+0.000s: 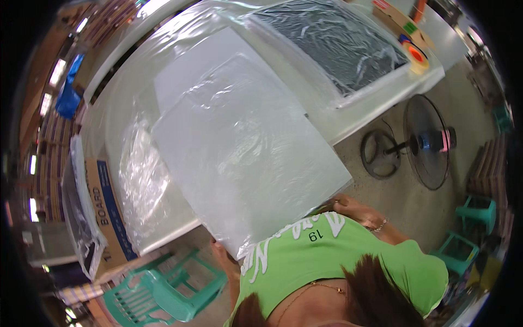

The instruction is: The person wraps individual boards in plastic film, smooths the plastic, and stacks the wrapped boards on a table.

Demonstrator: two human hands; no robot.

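Note:
A large white board in a clear plastic bag (245,158) lies slanting from the table toward my body, its near edge over my green shirt. My left hand (219,253) is closed at its near left corner, with most fingers hidden by the edge. At the near right corner my right hand (351,208) is closed on the plastic and board edge, its fingers curled. Beneath the far end rests another pale flat sheet (223,49). Left of the board, crumpled clear plastic (144,180) lies on the table.
A dark panel wrapped in clear plastic (332,43) lies at the far right of the table (348,125), near tape rolls (418,59). A standing fan (427,141) is on the right. A cardboard box (109,218) stands left; a green plastic chair (163,289) is near left.

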